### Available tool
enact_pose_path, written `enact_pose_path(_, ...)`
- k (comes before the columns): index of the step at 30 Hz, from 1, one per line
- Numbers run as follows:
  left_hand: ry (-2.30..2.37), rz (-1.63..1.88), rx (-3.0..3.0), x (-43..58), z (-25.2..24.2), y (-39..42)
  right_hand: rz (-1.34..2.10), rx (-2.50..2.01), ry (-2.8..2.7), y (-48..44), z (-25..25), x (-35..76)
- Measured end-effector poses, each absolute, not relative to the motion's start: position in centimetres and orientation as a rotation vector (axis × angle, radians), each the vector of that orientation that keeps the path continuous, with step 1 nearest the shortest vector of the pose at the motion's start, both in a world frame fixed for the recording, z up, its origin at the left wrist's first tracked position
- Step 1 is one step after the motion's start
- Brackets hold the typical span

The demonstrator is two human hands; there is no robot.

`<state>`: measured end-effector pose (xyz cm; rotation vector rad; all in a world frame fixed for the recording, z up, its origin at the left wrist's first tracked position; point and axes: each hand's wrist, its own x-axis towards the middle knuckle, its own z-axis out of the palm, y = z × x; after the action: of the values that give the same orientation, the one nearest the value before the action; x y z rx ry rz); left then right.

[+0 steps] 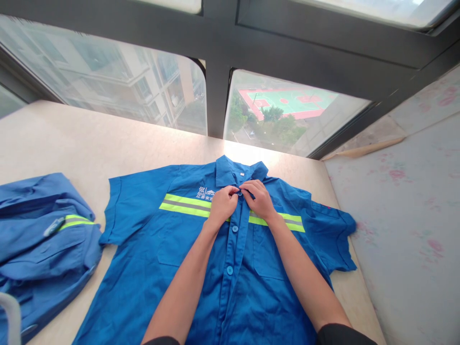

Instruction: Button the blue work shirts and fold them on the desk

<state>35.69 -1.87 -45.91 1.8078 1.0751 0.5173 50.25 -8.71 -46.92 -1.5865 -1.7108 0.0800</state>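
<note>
A blue short-sleeved work shirt (187, 268) lies spread front side up, its collar towards the window. A yellow-green and grey reflective band crosses its chest, with white lettering above it on the left. Just below the collar, my left hand (224, 203) and my right hand (259, 199) meet at the front placket, fingertips pinched on its edges around a button. Both hands are closed on the shirt cloth there. Lower down the placket, a blue button (235, 229) and another button (230, 270) show uncovered, with the front edges apart.
A second blue garment (46, 244) with a reflective strip lies crumpled at the left. A pale curved object (12, 311) sits at the lower left corner. The light-coloured sill (89, 129) ends at a grey window frame (215, 96). A flower-patterned wall (402, 215) borders the right side.
</note>
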Motion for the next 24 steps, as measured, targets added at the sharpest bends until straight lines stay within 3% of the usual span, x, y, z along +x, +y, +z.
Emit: enact_pose_path(24, 1.102, 0.599, 1.689, 35.9, -45.8, -2.0, -0.009, -1.68, -1.809, -9.5, -45.4, 50.3)
